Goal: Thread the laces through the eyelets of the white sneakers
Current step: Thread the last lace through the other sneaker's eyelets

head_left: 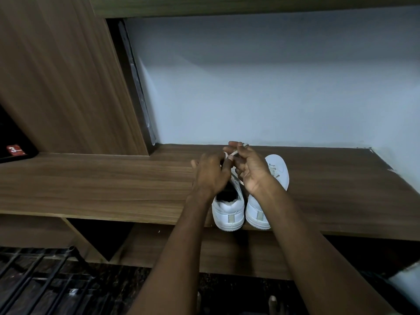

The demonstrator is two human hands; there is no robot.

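Sneakers stand as a pair on the wooden shelf (pixel 91 178), heels toward its front edge and toes toward the white back wall (pixel 250 87). The left sneaker (pixel 228 212) and the right sneaker (pixel 276 169) are side by side, almost touching, probably so that both hands can work over them without reaching far.

Both hands are raised over the front part of the left sneaker. The left hand (pixel 210 172) bends down over the tongue area, its fingers curled toward the eyelets; I cannot tell surely if they pinch the lace or only steady the shoe. The right hand (pixel 248 168) is turned palm up, and its fingers (pixel 234 147) are closed on the white lace (pixel 234 153), which runs as a short loop between the two hands. I think the lace is held up like this to keep it tight and to aim its end at the next eyelet.

The lace is therefore directly at the fingertips, above the left sneaker. The eyelets themselves are hidden under the hands, so how many are already threaded I cannot say.
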